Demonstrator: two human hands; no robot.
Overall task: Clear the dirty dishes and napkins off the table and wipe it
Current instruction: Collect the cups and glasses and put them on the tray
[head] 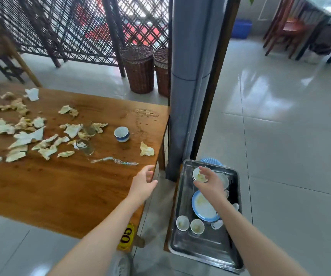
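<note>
A wooden table (65, 188) carries several crumpled used napkins (29, 136), two clear glasses (85, 146), a blue-and-white cup (121, 134), a twisted plastic wrapper (114, 160) and crumbs. To its right sits a metal tray (204, 246) holding a blue-rimmed plate (202, 208), two small white cups (189, 224) and other small dishes. My right hand (208, 181) is over the tray's far end, fingers on a small dirty dish (197, 174). My left hand (142, 183) hovers open at the table's right edge, holding nothing.
A grey pillar (188, 76) stands just behind the tray. Two wicker baskets (138, 68) sit by a lattice screen beyond the table. Chairs stand far right and far left. The tiled floor to the right is open and shiny.
</note>
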